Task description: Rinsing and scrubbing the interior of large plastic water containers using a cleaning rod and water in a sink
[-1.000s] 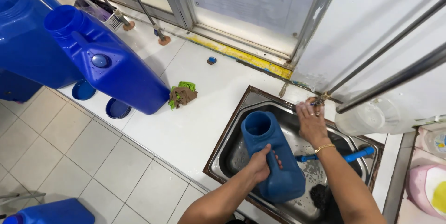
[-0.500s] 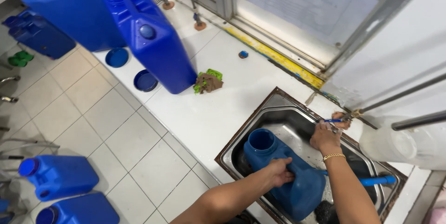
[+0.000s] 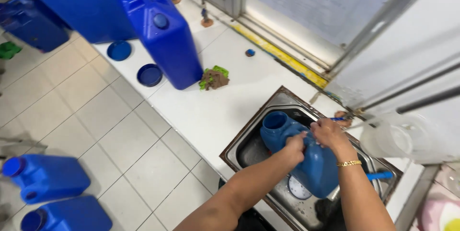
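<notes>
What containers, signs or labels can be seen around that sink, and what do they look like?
Blue jerrycan: in the steel sink, open neck up, held by left hand and right hand.
Tall blue jerrycans: upright on the white counter.
Blue jerrycans: lying on the tiled floor.
Paper sheet: pale, behind the window; print too faint to tell.
Clear plastic jug: right of the sink.

White counter (image 3: 239,101) runs from 10 o'clock to 4 o'clock. Steel sink (image 3: 249,137) set into it at 4 o'clock. Two big blue jerrycans (image 3: 163,34) stand at 11 o'clock, two blue lids (image 3: 149,75) beside them. Green-brown scrub pad (image 3: 213,78) at center, small blue cap (image 3: 249,52) at 1 o'clock. Tiled floor (image 3: 96,135) at 8 o'clock carries two blue jerrycans (image 3: 45,178).
</notes>
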